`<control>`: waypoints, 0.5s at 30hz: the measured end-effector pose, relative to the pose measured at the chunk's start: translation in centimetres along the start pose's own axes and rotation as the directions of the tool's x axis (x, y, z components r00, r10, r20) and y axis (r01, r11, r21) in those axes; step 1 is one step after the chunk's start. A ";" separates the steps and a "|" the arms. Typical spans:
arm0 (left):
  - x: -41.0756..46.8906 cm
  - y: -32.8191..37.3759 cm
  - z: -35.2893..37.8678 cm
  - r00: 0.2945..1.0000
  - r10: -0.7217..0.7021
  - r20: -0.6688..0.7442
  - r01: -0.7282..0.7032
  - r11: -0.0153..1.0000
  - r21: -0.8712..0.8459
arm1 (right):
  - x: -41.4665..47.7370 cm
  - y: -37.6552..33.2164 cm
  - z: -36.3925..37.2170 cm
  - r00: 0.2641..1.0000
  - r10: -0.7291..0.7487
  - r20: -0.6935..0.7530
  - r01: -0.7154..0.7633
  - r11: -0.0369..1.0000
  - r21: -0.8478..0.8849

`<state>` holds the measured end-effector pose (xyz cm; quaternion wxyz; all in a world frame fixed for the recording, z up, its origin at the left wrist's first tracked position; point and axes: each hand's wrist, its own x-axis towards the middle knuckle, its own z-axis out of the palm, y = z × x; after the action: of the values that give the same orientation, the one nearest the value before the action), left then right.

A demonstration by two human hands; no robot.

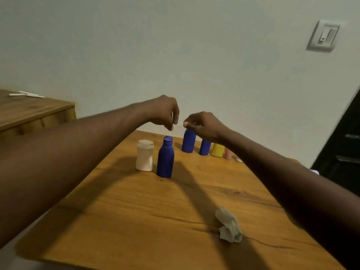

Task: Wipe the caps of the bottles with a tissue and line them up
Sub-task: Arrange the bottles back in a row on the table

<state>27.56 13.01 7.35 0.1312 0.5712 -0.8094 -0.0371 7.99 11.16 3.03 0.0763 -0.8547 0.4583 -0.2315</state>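
right hand (206, 125) clamps down over the top of the tall blue bottle (189, 142), fingers curled round the cap so the cap itself is hidden; looks like a top grip to set or nudge it into the row, bottle upright with its base on the tabletop (136, 211). left hand (165, 114) hovers just beside it, a bit higher, fingers hanging loosely curled, tips near the thumb, nothing visible in them, likely ready to steady the bottle. to the right of the held bottle, a row along the far edge near the wall: short blue bottle (205, 148), yellow bottle (217, 150), pink bottle (228, 153), close side by side and partly hidden behind the right forearm, so these read as the lined-up ones. nearer and left, apart from the row: flip-cap blue bottle (165, 156) and white bottle (144, 155) just beside each other, probably still to wipe. crumpled tissue (229, 227) lies on the near tabletop, well apart from both hands, so no wiping going on now; it would need picking up for the next cap. wall switch (323, 36) up right, wooden side cabinet (39, 114) at left.
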 end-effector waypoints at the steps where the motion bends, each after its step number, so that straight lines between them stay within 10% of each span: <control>1: -0.5 -0.1 0.2 1.000 -0.009 0.010 0.009 1.000 0.013 | -0.2 -0.5 0.5 0.999 0.006 0.035 -0.005 1.000 -0.012; 15: -2.7 -2.0 4.3 0.999 -0.045 0.004 0.045 0.998 0.053 | -0.8 -3.2 6.7 0.999 0.052 0.009 -0.052 0.999 -0.008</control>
<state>29.10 14.43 2.38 0.1129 0.5926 -0.7973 -0.0203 13.20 13.06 -2.04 0.0810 -0.8439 0.4809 -0.2235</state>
